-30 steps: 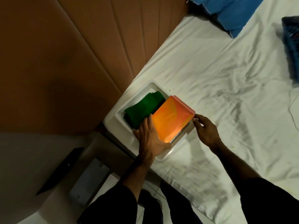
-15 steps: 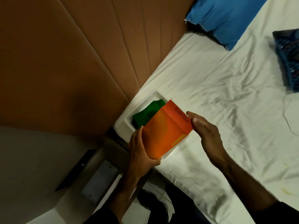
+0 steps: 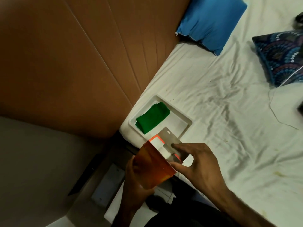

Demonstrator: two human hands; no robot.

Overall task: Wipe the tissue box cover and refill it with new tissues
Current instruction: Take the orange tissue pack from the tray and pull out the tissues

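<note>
An orange tissue box [image 3: 152,166] is held up near my body, its end flaps folded open toward the tray. My left hand [image 3: 131,181] grips it from below and the left side. My right hand [image 3: 196,164] rests on the box's open end, fingers on a grey flap [image 3: 168,136]. Beyond it, on the bed, sits a white tray [image 3: 183,117] with a folded green cloth [image 3: 152,117] lying in its left part. I cannot tell what is inside the box.
The tray sits at the corner of a bed with a wrinkled white sheet [image 3: 229,112], against a brown headboard [image 3: 82,54]. A blue pillow [image 3: 211,22] and a patterned cushion [image 3: 282,54] lie further up. A thin white cable [image 3: 277,115] crosses the sheet at right.
The orange box has come up out of the tray toward me. It has been turned so its end faces up, and the end flaps are now open under my right hand.
</note>
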